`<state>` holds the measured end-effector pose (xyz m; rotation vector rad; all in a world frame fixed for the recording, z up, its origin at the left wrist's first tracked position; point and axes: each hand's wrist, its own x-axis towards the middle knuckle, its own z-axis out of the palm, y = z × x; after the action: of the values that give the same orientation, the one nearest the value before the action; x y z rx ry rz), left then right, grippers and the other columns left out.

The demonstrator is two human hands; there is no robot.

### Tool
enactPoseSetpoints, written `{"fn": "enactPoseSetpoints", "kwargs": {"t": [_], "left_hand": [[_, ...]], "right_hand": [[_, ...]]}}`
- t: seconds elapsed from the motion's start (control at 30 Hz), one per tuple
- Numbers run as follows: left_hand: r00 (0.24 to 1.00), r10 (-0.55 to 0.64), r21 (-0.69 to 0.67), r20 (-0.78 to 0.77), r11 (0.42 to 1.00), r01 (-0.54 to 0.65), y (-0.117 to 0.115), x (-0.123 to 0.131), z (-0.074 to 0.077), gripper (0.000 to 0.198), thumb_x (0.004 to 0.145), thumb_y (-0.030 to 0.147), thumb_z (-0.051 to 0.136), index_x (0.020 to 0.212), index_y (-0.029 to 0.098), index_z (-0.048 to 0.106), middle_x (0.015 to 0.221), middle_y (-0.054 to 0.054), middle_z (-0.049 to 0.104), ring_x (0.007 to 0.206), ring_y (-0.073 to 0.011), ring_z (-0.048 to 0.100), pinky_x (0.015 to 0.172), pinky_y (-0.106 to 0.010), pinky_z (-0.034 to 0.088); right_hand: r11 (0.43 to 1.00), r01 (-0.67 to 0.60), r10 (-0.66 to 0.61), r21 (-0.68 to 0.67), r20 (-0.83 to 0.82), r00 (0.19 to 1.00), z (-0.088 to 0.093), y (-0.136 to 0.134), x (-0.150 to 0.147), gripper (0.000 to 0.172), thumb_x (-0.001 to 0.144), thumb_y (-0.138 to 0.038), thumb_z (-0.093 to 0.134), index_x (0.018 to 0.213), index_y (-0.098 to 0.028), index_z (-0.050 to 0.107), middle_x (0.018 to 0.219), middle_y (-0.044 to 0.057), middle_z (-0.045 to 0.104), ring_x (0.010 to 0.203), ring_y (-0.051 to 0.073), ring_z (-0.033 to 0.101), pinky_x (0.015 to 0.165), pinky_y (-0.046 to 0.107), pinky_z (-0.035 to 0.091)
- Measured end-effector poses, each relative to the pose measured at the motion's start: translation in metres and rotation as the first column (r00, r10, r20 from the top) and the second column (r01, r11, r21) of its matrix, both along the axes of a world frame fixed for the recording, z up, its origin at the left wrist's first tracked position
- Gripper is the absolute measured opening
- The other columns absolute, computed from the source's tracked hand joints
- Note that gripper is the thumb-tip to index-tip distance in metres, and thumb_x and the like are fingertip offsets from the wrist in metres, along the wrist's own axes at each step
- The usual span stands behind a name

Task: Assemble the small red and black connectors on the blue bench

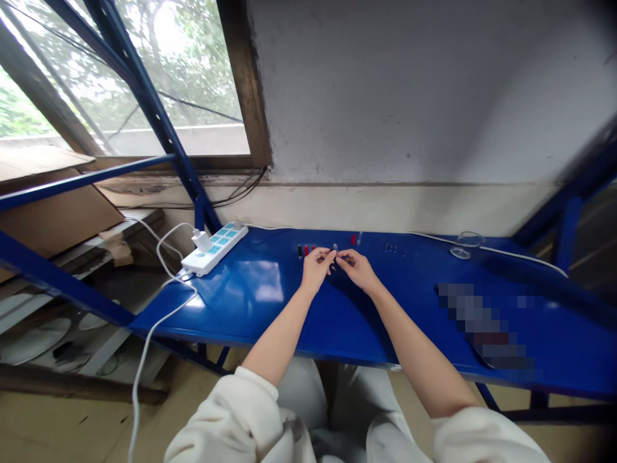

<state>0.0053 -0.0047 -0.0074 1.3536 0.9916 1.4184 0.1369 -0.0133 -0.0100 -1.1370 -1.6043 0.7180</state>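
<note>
My left hand (317,267) and my right hand (357,269) meet over the middle of the blue table (231,308). Both have their fingers pinched together around something small that they mostly hide; its kind cannot be made out. Just beyond the fingertips shows a small clear piece (336,246). Beside my left hand stand a small black tube-like piece (299,251) and a red one (306,250), with another red piece partly behind the fingers. Farther back, past my right hand, are a red piece (353,239) and a slim clear piece (359,238).
Several tiny clear pieces (391,248) lie right of my hands. A clear glass-like container (461,252) sits at the back right, near a white cable (520,253). A white power strip (214,251) with a plug occupies the left end. A blurred-out dark object (482,328) lies at right.
</note>
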Motion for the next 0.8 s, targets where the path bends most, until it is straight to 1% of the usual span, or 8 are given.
{"fn": "enactPoseSetpoints", "kwargs": {"t": [0.07,0.27,0.43,0.5,0.57,0.67,0.73,0.8], "left_hand": [[1.000,0.007,0.008,-0.014,1.000,-0.007,0.000,0.000,0.000,0.033,0.067,0.043,0.061,0.080,0.013,0.058,0.063,0.000,0.059,0.036,-0.0031,0.043,0.036,-0.017,0.033],[0.998,-0.021,0.044,-0.060,0.999,0.024,-0.001,-0.001,0.000,0.031,0.068,0.044,0.059,0.077,0.014,0.059,0.058,0.001,0.055,0.037,-0.0037,0.042,0.035,-0.017,0.031],[0.991,-0.097,0.050,-0.094,0.994,0.102,-0.003,-0.001,0.000,0.029,0.071,0.042,0.057,0.079,0.015,0.060,0.062,0.000,0.055,0.043,-0.0051,0.044,0.038,-0.017,0.032],[0.989,-0.074,0.069,-0.132,0.994,0.084,-0.003,-0.001,0.000,0.028,0.072,0.041,0.056,0.082,0.015,0.060,0.065,0.000,0.055,0.045,-0.0054,0.046,0.041,-0.018,0.034],[0.985,0.005,0.093,-0.175,0.996,0.011,-0.003,-0.002,0.000,0.026,0.074,0.040,0.053,0.084,0.016,0.059,0.067,0.000,0.056,0.046,-0.0057,0.047,0.045,-0.018,0.036],[0.957,0.139,0.132,-0.256,0.985,-0.108,-0.002,-0.005,-0.001,0.022,0.078,0.037,0.048,0.081,0.017,0.058,0.065,0.000,0.056,0.050,-0.0076,0.048,0.051,-0.020,0.038],[0.927,0.188,0.169,-0.323,0.976,-0.139,-0.002,-0.005,-0.001,0.020,0.079,0.033,0.046,0.076,0.017,0.058,0.062,0.000,0.057,0.052,-0.0090,0.050,0.054,-0.021,0.038],[0.902,0.193,0.196,-0.385,0.973,-0.124,-0.003,-0.005,-0.002,0.018,0.078,0.030,0.045,0.072,0.018,0.057,0.059,0.000,0.057,0.052,-0.0098,0.050,0.055,-0.021,0.037]], "right_hand": [[1.000,-0.006,0.006,0.016,0.015,1.000,-0.001,0.000,0.000,0.026,0.072,-0.041,0.053,0.079,-0.017,0.056,0.077,0.003,0.060,0.061,0.012,0.055,0.057,0.026,0.043],[0.999,-0.052,0.053,-0.008,0.078,0.996,-0.002,-0.001,0.001,0.024,0.072,-0.041,0.053,0.071,-0.017,0.054,0.062,0.000,0.057,0.053,0.011,0.050,0.053,0.024,0.040],[0.999,-0.044,0.044,-0.006,0.148,0.988,0.002,-0.004,-0.001,0.026,0.073,-0.042,0.052,0.070,-0.017,0.056,0.060,0.000,0.056,0.050,0.010,0.047,0.050,0.023,0.037],[1.000,-0.019,0.020,-0.003,0.186,0.982,0.002,-0.004,0.000,0.026,0.072,-0.042,0.052,0.068,-0.017,0.056,0.057,-0.001,0.055,0.049,0.010,0.046,0.049,0.023,0.036],[1.000,0.027,-0.026,-0.006,0.211,0.977,0.000,-0.001,0.003,0.025,0.070,-0.041,0.053,0.066,-0.017,0.056,0.055,-0.001,0.055,0.049,0.011,0.047,0.049,0.023,0.036],[0.987,0.163,-0.159,-0.003,0.214,0.964,-0.003,0.008,0.015,0.022,0.068,-0.038,0.055,0.065,-0.016,0.057,0.058,0.001,0.057,0.053,0.012,0.051,0.053,0.024,0.039],[0.962,0.273,-0.264,-0.005,0.240,0.934,-0.004,0.016,0.027,0.021,0.066,-0.037,0.056,0.064,-0.016,0.057,0.060,0.002,0.059,0.056,0.014,0.053,0.055,0.025,0.039],[0.938,0.346,-0.321,-0.032,0.302,0.898,-0.004,0.024,0.041,0.019,0.064,-0.036,0.057,0.061,-0.017,0.056,0.058,0.002,0.058,0.055,0.014,0.053,0.053,0.025,0.038]]}}
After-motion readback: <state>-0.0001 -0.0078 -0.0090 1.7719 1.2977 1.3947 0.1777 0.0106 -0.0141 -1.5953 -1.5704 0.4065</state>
